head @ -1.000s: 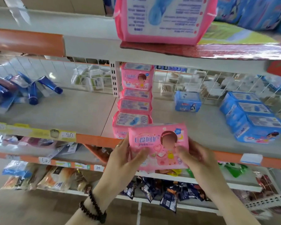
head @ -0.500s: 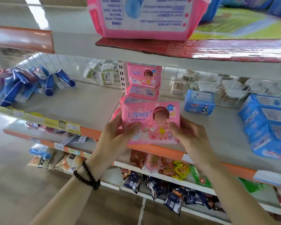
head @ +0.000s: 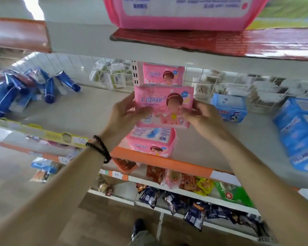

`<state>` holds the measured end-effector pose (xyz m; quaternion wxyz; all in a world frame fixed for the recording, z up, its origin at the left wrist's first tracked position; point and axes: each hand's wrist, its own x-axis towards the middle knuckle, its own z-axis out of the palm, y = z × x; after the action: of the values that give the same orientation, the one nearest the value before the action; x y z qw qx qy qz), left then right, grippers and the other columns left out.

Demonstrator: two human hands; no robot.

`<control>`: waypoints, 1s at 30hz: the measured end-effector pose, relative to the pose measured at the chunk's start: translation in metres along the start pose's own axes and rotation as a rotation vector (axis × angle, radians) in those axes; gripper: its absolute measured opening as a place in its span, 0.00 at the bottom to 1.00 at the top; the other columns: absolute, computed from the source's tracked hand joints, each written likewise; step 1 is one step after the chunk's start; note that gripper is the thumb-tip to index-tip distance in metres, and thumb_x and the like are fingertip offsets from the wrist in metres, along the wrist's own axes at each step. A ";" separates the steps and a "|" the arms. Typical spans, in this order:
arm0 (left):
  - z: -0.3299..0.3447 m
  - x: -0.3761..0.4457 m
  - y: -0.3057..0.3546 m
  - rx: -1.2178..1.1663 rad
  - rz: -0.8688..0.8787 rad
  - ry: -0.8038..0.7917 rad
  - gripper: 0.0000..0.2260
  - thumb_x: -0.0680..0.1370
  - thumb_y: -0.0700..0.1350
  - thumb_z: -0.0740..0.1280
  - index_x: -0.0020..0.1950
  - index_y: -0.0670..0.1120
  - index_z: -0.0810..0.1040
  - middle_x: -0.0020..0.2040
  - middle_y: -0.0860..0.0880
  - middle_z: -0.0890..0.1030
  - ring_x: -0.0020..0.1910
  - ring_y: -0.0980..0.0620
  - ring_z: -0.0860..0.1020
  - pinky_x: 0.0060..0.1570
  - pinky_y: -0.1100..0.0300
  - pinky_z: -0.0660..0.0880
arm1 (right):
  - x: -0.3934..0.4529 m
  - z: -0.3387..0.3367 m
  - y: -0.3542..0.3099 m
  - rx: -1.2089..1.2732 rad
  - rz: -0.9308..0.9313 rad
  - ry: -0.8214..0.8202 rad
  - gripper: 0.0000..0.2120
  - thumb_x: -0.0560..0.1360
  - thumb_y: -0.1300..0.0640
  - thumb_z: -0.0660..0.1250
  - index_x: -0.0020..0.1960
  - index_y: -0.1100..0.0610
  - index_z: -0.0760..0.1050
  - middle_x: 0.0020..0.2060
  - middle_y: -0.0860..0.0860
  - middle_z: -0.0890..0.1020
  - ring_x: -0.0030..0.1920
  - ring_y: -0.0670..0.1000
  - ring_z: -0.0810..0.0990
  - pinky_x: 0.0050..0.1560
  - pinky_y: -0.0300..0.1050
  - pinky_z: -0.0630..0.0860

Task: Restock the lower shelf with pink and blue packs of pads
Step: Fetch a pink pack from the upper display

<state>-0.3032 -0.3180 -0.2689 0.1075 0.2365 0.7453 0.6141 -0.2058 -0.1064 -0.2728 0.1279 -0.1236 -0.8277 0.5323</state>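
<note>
A loose heap of glossy blue tubes (head: 48, 86) is seen at the far left of the grey shelf (head: 89, 112). A beaded black bracelet (head: 100, 148) is worn behind the left hand (head: 124, 112), whose fingers are curled on the left edge of a soft, rectangular pink pack (head: 163, 106). The pack is held upright above a row of similar pink packs (head: 152, 141); at least three can be counted. Its right edge is pinched by the right hand (head: 201, 116). Four shiny blue packs (head: 299, 128) are lined up at the right.

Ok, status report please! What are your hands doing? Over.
Left hand and right hand both grip pink pack. Held above pink row on shelf. Nothing in the way.
</note>
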 end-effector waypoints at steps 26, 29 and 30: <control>-0.033 0.149 -0.067 0.126 0.051 -0.223 0.33 0.68 0.53 0.77 0.67 0.37 0.75 0.57 0.52 0.84 0.60 0.50 0.82 0.60 0.47 0.80 | 0.108 0.033 0.024 -0.419 0.064 0.275 0.11 0.77 0.52 0.71 0.51 0.60 0.80 0.50 0.48 0.82 0.55 0.48 0.79 0.52 0.41 0.68; -0.030 0.158 -0.076 0.171 0.030 -0.213 0.16 0.72 0.45 0.77 0.56 0.39 0.80 0.48 0.58 0.84 0.51 0.57 0.84 0.54 0.54 0.82 | 0.107 0.032 0.026 -0.442 0.056 0.265 0.08 0.78 0.52 0.71 0.46 0.56 0.79 0.47 0.49 0.83 0.52 0.50 0.79 0.50 0.43 0.69; -0.028 0.159 -0.078 0.161 0.018 -0.211 0.16 0.72 0.44 0.77 0.55 0.38 0.80 0.48 0.58 0.84 0.49 0.58 0.84 0.52 0.56 0.83 | 0.107 0.032 0.026 -0.450 0.059 0.267 0.07 0.78 0.52 0.70 0.46 0.56 0.79 0.47 0.50 0.82 0.52 0.50 0.79 0.49 0.43 0.69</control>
<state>-0.4709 -0.2757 -0.3171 0.1604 0.3140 0.7746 0.5250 -0.3154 -0.0867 -0.3010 0.1896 -0.2423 -0.8970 0.3173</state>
